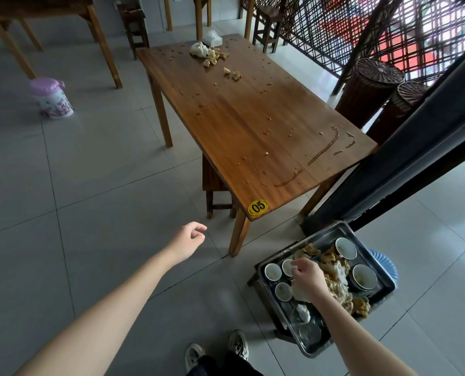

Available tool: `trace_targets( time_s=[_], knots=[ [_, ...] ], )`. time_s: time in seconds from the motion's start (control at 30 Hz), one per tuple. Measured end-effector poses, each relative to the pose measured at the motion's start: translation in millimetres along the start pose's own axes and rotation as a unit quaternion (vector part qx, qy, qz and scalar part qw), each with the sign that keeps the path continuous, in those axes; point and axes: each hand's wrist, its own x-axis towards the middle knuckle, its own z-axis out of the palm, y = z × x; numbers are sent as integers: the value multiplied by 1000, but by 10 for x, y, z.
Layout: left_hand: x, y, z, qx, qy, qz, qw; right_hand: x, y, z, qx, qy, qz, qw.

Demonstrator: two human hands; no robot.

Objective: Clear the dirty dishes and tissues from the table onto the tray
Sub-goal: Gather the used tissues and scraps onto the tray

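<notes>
One tissue (298, 292), gripped by the right hand (308, 278), hovers over the tray (318, 346) (left hand (187, 240) slack, empty); next, probably the wads (200, 48) far along the counter (253, 118).

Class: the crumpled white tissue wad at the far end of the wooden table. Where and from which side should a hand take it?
Probably pinch the crumpled white tissue wad at its raised top, coming from above. It is a soft mound on the brown wooden table; a pale tissue box behind and food scraps to its right crowd those sides.
</notes>
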Motion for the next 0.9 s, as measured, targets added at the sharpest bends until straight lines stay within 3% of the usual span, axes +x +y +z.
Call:
trace_targets(
  time_s=[0.37, 0.63, 0.9],
  knots=[
    [212, -354, -502, -10, 14, 29, 999, -32, -266, 504, 27, 10, 32, 999],
    [689, -1002, -1376, 78, -45, 56, 994, -562, -854, 1618, 98, 62, 123, 986],
    [928, -1159, -1332, 123, -138, 69, 980, -878, -834, 2073, 139, 117, 216, 959]
  ],
)
